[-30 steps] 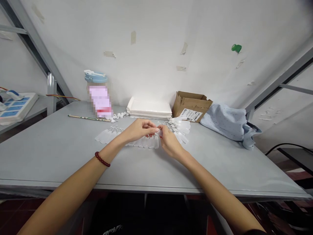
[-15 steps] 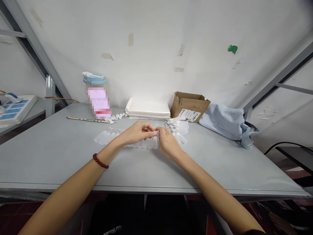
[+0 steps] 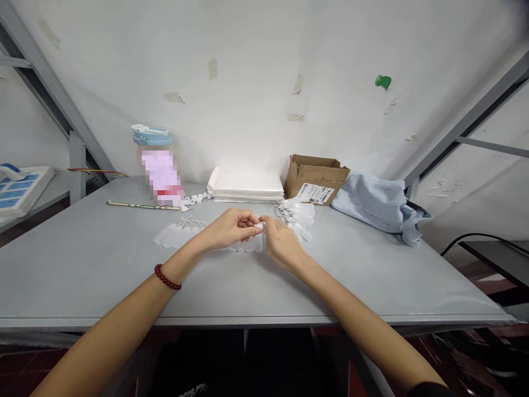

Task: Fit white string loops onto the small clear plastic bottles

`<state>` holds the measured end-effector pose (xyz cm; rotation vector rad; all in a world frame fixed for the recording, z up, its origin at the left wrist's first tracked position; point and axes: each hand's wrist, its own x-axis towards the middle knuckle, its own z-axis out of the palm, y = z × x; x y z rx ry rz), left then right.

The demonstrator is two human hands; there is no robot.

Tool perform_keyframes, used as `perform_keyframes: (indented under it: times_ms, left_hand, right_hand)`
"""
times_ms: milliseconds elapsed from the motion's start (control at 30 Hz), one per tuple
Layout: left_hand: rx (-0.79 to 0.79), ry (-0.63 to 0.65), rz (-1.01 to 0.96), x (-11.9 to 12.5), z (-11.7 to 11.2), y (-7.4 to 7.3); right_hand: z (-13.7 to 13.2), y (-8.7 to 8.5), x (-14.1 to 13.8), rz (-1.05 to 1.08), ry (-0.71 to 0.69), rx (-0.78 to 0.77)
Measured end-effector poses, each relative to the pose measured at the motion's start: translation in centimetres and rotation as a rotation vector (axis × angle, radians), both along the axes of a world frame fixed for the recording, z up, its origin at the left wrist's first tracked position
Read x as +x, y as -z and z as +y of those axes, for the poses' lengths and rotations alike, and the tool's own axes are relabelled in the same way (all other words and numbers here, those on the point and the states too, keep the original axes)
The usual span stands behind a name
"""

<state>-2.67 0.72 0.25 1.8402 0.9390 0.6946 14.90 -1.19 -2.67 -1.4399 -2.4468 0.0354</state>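
Observation:
My left hand [image 3: 231, 227] and my right hand [image 3: 281, 240] meet fingertip to fingertip above the middle of the table. Both are closed in a pinch around a small white piece [image 3: 260, 225], mostly covered by the fingers; its exact kind is hard to make out. Beneath and behind them lies a row of flat translucent white tags [image 3: 247, 245]. More white tags with string loops [image 3: 171, 235] fan out by my left wrist. Just beyond my right hand is a bundle of similar strung tags [image 3: 303, 214].
A stack of white paper or envelopes [image 3: 248, 187] lies against the wall. Right of it stand an open cardboard box [image 3: 314, 176] and a pale blue cloth [image 3: 370, 207]. At left are a pencil [image 3: 142, 206], a string of small white pieces [image 3: 197, 199] and a blue-lidded cup [image 3: 152, 136].
Both hands stay pinched together over the tags, with slight finger movement around the white piece. The camera view has shifted a little, so the table items appear farther left.

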Motion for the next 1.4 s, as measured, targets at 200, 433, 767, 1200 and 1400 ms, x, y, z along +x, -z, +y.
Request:
perform_keyframes:
  times_ms: [200, 433, 767, 1200, 1400]
  left_hand:
    - [-0.019, -0.01, 0.082, 0.1, 0.0, -0.2]
    - [0.08, -0.003, 0.07, 0.2, -0.1, 0.2]
    - [-0.009, -0.123, -0.153, 0.1, 0.4, -0.1]
    - [0.402, -0.275, -0.143, 1.2, -0.3, 0.8]
    - [0.352, -0.288, -0.011, 0.7, 0.3, 0.9]
  right_hand:
    - [0.0, 0.3, -0.1, 0.048, -0.011, 0.045]
    - [0.6, 1.1, 0.1, 0.237, -0.055, 0.043]
    - [1.0, 1.0, 0.6, 0.514, -0.146, 0.144]
    - [1.4, -0.8, 1.1, 1.11, -0.21, -0.656]
    - [1.0, 0.3, 0.1, 0.696, -0.102, 0.099]
